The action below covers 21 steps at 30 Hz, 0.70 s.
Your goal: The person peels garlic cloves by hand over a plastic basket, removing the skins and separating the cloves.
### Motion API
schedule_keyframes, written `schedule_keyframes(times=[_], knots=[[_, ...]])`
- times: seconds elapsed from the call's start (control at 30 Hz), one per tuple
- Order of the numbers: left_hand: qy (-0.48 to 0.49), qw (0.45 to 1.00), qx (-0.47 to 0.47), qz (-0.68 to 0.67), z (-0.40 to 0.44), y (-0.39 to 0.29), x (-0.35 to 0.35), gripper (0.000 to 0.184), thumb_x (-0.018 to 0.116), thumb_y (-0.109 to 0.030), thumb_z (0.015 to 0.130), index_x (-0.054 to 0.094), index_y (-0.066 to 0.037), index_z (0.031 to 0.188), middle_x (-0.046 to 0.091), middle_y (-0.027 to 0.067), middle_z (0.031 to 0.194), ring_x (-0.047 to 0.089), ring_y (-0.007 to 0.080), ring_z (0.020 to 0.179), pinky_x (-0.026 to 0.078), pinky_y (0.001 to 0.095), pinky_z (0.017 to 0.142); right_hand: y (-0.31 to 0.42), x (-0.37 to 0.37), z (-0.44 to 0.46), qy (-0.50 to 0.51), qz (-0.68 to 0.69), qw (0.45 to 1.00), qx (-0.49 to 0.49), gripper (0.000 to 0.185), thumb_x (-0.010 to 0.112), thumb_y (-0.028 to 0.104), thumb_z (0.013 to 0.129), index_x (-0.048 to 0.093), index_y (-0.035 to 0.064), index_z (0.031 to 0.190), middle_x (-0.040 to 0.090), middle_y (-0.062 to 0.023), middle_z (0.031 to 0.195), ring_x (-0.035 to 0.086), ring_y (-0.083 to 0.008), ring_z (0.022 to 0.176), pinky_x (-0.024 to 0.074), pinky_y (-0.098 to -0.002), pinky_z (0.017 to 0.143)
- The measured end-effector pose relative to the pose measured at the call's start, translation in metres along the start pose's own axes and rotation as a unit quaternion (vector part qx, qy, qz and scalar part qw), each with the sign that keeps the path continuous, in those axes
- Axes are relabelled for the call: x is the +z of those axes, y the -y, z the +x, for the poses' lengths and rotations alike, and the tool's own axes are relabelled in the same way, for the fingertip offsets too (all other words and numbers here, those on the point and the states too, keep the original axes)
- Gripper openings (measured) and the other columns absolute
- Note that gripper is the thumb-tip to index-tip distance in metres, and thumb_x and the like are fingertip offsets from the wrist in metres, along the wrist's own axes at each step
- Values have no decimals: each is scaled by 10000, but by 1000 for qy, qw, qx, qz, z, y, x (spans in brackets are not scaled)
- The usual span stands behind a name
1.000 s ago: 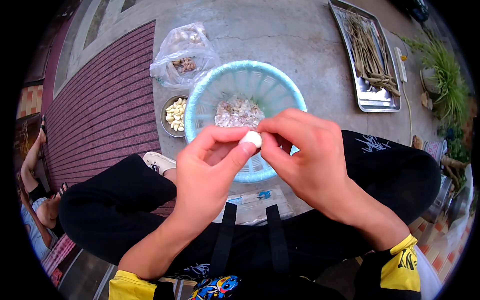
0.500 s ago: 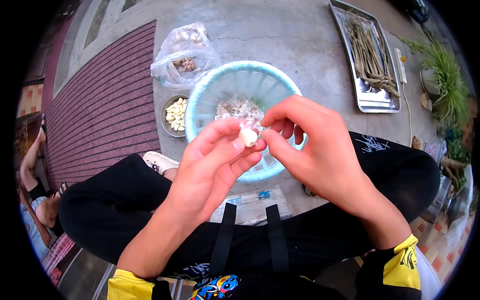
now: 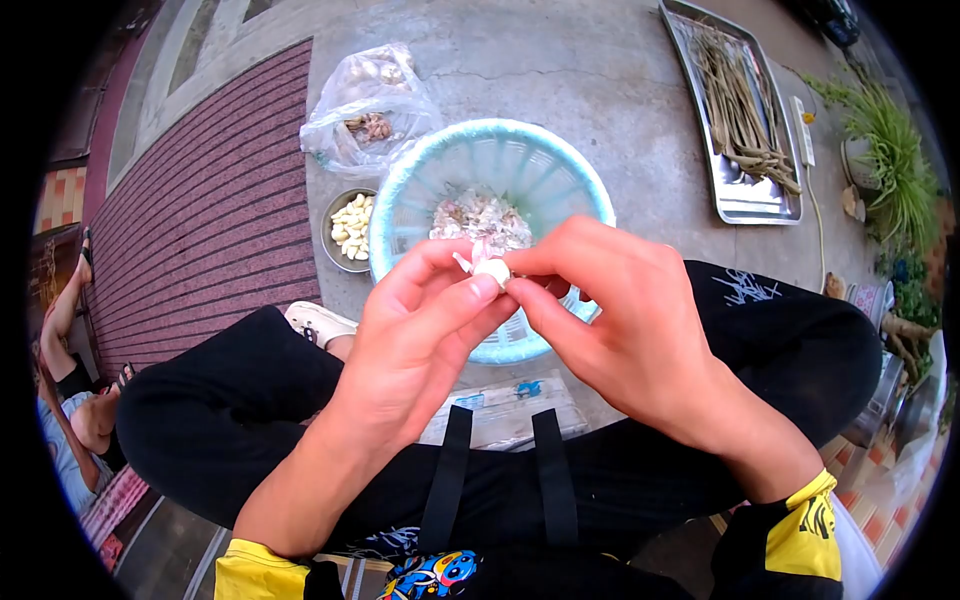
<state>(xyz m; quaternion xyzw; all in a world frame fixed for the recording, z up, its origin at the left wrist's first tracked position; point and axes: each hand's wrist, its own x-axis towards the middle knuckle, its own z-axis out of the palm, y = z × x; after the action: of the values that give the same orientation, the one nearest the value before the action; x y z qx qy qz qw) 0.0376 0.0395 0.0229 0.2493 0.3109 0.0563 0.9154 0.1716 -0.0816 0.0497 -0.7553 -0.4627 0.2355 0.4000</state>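
Note:
A white garlic clove with loose papery skin on its upper left is pinched between the thumb and fingers of my left hand. From the right, the thumb and forefinger of my right hand close on the clove's edge. Both hands are above the near part of a light blue plastic basket. Inside it lies a heap of garlic skins. To the left of the basket, peeled garlic cloves fill part of a metal bowl.
A clear plastic bag with garlic stands behind the bowl. At the far right are a metal tray of dried stalks, a power strip and a potted plant. Another person's legs show at the far left.
My right hand has moved slightly down and left, and its thumb and forefinger now meet the clove. Some skin on the clove stands out further to the left.

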Motion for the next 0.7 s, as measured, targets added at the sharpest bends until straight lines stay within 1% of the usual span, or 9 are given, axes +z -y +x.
schedule_keyframes(times=[0.1,0.2,0.33,0.4,0.43,0.47,0.5,0.6,0.7], knots=[[7,1000,-11,2,0,-1,-3,189,607,-31,915,547,-48,1094,602,66,1093,588,164,1057,477,353,971,0,-1,0,3,11,1000,9,66,650,64,815,638,16,859,621,-141,798,627,-329,729,504,-382,636],[4,1000,-3,21,2,1,-3,177,608,-29,915,549,-44,1081,605,71,1093,592,163,1048,485,351,963,2,1,-1,-2,26,999,43,57,654,61,804,640,13,833,627,-144,788,628,-331,711,505,-380,624],[14,1000,-10,26,1,4,-5,176,605,-30,918,551,-41,1086,608,76,1098,594,164,1047,484,358,971,-1,9,-5,-33,-16,999,41,63,659,58,788,623,11,808,608,-142,761,625,-323,700,499,-381,611],[20,999,-21,35,0,5,-5,183,602,-85,923,549,-60,1096,611,69,1097,581,172,1070,452,355,972,-1,10,-5,-43,-29,998,33,68,658,58,786,612,10,798,601,-139,751,623,-320,692,495,-381,606],[20,999,-20,35,0,5,-4,183,602,-85,923,549,-60,1096,611,69,1097,581,172,1070,452,355,972,0,9,-4,-45,0,997,58,73,651,57,786,598,8,795,594,-139,748,619,-316,689,492,-383,605],[18,999,-34,26,1,4,-4,187,604,-86,927,553,-56,1104,610,70,1101,585,167,1056,466,336,925,1,8,-3,-47,29,995,82,78,644,56,787,585,6,792,587,-139,744,616,-313,686,489,-386,604],[16,999,-47,17,1,3,-4,192,607,-87,930,557,-52,1112,610,72,1106,588,162,1043,479,317,878,0,7,-2,-47,29,995,81,78,644,56,787,585,6,792,587,-139,744,616,-313,686,489,-386,604],[39,998,-52,-16,1,0,-3,199,599,-107,932,560,-57,1120,610,65,1114,584,160,1035,454,298,837,-3,3,1,-58,33,993,95,85,632,64,792,573,5,806,583,-147,754,611,-313,695,485,-388,613],[54,995,-63,-46,2,-1,-5,210,586,-104,929,562,-51,1131,606,63,1121,582,163,1027,445,298,841,-3,0,3,-43,14,991,127,95,626,74,797,567,0,805,578,-155,754,604,-318,699,481,-391,621]])
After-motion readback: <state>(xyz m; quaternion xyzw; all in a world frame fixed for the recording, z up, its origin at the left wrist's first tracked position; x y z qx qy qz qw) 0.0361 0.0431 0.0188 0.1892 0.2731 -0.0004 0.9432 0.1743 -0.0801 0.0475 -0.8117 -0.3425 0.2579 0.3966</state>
